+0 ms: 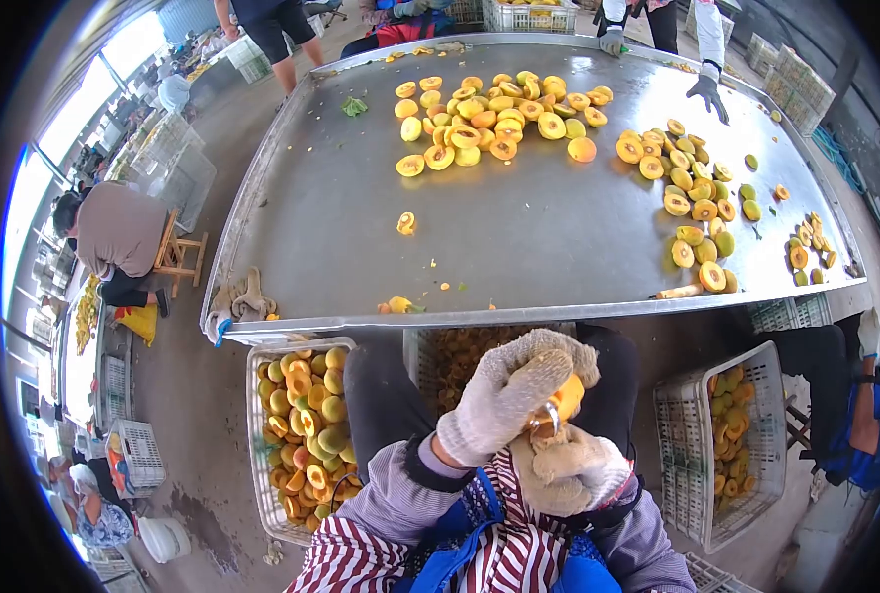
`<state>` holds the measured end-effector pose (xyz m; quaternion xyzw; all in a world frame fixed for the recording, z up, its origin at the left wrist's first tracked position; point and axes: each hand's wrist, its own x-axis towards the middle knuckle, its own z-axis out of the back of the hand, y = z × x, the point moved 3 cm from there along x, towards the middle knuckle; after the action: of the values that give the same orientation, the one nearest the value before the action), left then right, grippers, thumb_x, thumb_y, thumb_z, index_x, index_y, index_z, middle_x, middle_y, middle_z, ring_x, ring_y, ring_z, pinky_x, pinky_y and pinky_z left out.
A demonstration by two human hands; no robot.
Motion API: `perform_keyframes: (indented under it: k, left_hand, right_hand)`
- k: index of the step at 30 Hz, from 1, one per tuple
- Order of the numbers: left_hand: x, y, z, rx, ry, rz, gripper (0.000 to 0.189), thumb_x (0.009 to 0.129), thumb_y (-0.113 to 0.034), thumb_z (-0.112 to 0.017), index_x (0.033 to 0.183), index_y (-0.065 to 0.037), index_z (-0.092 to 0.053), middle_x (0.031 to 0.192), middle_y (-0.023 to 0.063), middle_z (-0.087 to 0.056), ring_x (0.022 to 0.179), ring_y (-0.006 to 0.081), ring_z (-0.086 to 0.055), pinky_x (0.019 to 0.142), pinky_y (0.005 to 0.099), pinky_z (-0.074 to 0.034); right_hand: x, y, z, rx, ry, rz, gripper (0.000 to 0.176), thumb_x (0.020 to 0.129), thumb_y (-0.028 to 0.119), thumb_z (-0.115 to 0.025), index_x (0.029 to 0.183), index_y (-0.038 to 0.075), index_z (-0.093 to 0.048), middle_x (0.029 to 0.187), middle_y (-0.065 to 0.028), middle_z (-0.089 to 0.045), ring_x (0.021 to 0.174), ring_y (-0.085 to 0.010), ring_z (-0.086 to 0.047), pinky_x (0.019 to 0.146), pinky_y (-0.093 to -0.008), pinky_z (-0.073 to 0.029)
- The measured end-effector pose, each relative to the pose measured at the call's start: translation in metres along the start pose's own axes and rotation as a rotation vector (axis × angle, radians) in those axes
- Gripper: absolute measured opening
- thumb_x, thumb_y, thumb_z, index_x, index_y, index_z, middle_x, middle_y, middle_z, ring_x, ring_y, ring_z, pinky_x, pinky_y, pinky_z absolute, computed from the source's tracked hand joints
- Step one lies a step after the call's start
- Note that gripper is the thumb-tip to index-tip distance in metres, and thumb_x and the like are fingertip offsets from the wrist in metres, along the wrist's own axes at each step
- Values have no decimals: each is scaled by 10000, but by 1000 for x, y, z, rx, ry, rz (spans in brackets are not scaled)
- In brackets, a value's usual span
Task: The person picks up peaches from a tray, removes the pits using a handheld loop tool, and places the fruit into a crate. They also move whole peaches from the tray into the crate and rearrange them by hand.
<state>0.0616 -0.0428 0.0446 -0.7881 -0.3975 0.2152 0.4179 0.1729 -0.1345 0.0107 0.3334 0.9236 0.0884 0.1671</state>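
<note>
My left hand (515, 393), in a whitish knit glove, is closed around a yellow-orange peach half (567, 397) above my lap. Just below it, my right hand (573, 476), also gloved, has its fingers curled round a small tool with a curved metal end (556, 415). That metal end is right at the fruit's lower side; the handle is hidden in the glove. In front of me stands a metal table (331, 227) bearing a pile of halved peaches (480, 119), with another group (692, 188) to the right.
A crate of peach halves (252, 415) stands at my left, another crate (665, 425) at my right. Between my knees a further crate (420, 354) holds fruit. Spare gloves (247, 296) lie on the table's near left corner. A co-worker's gloved hand (707, 94) reaches over the far right.
</note>
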Motion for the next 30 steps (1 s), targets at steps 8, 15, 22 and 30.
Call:
perform_keyframes:
  k: [8,15,22,30]
  left_hand:
    - [14,-2,4,491,197,-538,314,931,-277,-647,1049,12,-682,1033,170,-712,859,300,-715,778,362,-571]
    - [24,18,30,-70,-117,-100,388,1042,-353,-557,1234,-19,-604,1120,100,-665,1005,181,-660,858,319,-575]
    - [9,14,91,-63,-218,-271,401,1021,-303,-610,1282,1,-592,1183,81,-654,1083,173,-636,968,301,-519]
    - [-58,-32,146,52,-455,-337,381,1013,-238,-625,1279,32,-585,1213,95,-653,1117,200,-642,988,299,-513]
  right_hand:
    - [0,-7,11,176,199,-56,352,881,162,-737,1139,2,-558,865,-35,-582,617,-118,-532,547,-238,-448]
    - [2,11,-6,-680,-235,-296,269,921,291,-716,942,45,-608,657,16,-528,484,-47,-457,426,-218,-340]
    - [3,19,13,-813,-402,-40,167,971,214,-661,958,50,-635,571,21,-514,430,-75,-437,417,-216,-341]
    - [52,11,20,-1089,-547,28,128,916,169,-705,849,101,-620,611,50,-525,478,-58,-457,445,-240,-352]
